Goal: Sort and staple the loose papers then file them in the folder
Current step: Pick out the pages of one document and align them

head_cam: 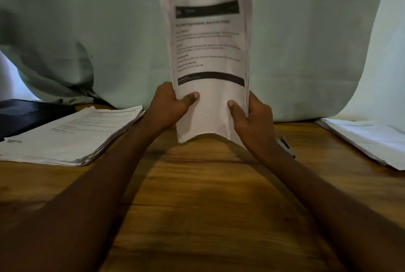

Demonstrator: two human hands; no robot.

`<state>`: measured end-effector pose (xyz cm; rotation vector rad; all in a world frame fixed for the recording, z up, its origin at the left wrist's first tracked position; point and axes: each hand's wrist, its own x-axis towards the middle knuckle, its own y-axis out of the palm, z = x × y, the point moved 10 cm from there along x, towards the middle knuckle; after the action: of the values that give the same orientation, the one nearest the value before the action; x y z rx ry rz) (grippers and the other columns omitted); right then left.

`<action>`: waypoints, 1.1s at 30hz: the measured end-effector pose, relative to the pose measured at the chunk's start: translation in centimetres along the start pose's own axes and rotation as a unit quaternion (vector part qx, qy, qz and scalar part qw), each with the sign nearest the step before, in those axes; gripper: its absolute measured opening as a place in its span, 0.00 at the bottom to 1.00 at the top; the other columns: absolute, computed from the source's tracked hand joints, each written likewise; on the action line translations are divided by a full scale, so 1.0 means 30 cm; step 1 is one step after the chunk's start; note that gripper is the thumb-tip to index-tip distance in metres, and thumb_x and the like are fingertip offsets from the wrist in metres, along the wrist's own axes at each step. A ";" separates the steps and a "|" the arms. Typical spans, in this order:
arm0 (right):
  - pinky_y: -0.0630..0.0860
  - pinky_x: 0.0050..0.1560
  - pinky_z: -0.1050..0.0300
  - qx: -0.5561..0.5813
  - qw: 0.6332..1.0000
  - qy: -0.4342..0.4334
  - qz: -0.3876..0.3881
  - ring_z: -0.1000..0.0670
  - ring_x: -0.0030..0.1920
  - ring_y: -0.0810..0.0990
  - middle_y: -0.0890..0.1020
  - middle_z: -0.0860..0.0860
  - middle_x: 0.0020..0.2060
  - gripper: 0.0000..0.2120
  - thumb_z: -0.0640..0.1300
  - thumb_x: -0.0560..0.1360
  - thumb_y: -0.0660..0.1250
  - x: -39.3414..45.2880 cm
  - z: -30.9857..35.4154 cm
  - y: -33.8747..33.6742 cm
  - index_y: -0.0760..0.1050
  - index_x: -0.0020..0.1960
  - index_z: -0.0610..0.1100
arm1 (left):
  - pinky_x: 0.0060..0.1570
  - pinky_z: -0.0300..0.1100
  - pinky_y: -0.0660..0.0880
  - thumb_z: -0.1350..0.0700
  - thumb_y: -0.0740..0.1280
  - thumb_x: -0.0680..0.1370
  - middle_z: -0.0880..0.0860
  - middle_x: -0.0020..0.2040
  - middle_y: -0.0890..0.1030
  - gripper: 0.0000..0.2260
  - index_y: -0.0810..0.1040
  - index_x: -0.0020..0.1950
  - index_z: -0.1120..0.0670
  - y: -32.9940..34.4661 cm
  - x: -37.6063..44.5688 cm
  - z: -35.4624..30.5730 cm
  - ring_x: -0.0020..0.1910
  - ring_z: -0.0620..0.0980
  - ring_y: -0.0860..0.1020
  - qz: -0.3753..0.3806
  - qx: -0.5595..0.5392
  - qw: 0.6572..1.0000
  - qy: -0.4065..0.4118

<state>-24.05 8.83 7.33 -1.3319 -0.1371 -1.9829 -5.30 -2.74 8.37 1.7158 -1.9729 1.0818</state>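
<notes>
- A big pale green curtain hangs behind everything and fills the back of the room.
- The brown wooden desk lies under both arms.
- A wide pile of papers lies flat on the left of the desk, partly on top of a dark folder.
- A second paper pile lies on the right edge.
- A bundle of papers stands upright in the middle, its bottom edge just above the desk. The front page has two black bars and printed lines, too blurry to read.
- The left hand grips the bundle's left side, thumb on the front.
- The right hand grips the right side the same way.
- A small stapler peeks out behind the right wrist.
</notes>
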 end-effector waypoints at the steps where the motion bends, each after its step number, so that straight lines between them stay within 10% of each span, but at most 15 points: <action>1: 0.81 0.50 0.62 -0.009 0.999 0.031 0.016 0.55 0.52 0.81 0.84 0.49 0.56 0.16 0.46 0.83 0.66 -0.005 -0.022 0.015 0.76 0.68 0.41 | 0.48 0.41 0.79 0.50 0.74 0.78 0.55 0.61 0.82 0.20 0.78 0.67 0.56 0.018 0.001 0.020 0.54 0.51 0.82 0.012 0.028 0.999 -0.017; 10: 0.71 0.54 0.60 -0.013 0.978 0.196 0.077 0.45 0.60 0.80 0.81 0.45 0.64 0.20 0.49 0.83 0.64 -0.030 -0.147 0.079 0.73 0.72 0.42 | 0.52 0.43 0.75 0.50 0.74 0.78 0.57 0.65 0.80 0.25 0.75 0.72 0.57 0.062 -0.006 0.071 0.61 0.56 0.80 0.069 0.044 0.994 -0.071; 17: 0.83 0.49 0.49 0.334 0.866 0.372 0.016 0.45 0.51 0.85 0.86 0.47 0.53 0.12 0.39 0.77 0.73 -0.071 -0.258 0.122 0.79 0.59 0.46 | 0.42 0.39 0.80 0.48 0.76 0.75 0.49 0.49 0.83 0.10 0.78 0.50 0.47 0.029 -0.020 0.148 0.46 0.47 0.83 0.044 -0.121 0.980 -0.154; 21: 0.83 0.53 0.42 0.408 0.810 0.421 0.032 0.41 0.54 0.85 0.87 0.45 0.52 0.17 0.38 0.75 0.74 -0.105 -0.274 0.171 0.79 0.63 0.43 | 0.61 0.60 0.79 0.51 0.78 0.72 0.58 0.54 0.86 0.19 0.83 0.60 0.57 0.053 -0.046 0.178 0.57 0.63 0.83 0.007 -0.333 0.917 -0.219; 28: 0.81 0.32 0.51 0.474 0.759 0.447 0.017 0.40 0.49 0.84 0.85 0.41 0.53 0.15 0.43 0.78 0.72 -0.116 -0.275 0.192 0.77 0.64 0.43 | 0.58 0.56 0.81 0.48 0.71 0.79 0.59 0.60 0.84 0.19 0.80 0.64 0.59 0.096 -0.047 0.133 0.59 0.57 0.83 -0.034 -0.553 0.802 -0.225; 33: 0.82 0.55 0.36 0.499 0.755 0.426 -0.003 0.39 0.57 0.84 0.85 0.42 0.57 0.16 0.42 0.79 0.71 -0.116 -0.265 0.221 0.76 0.66 0.44 | 0.60 0.58 0.80 0.57 0.75 0.76 0.57 0.61 0.84 0.23 0.76 0.70 0.57 0.231 -0.091 0.125 0.63 0.59 0.81 -0.005 -0.509 0.825 -0.244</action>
<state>-25.30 2.10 -1.19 0.2832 -0.6397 -1.8363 -10.30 -3.50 1.75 1.3791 -2.1481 -0.5024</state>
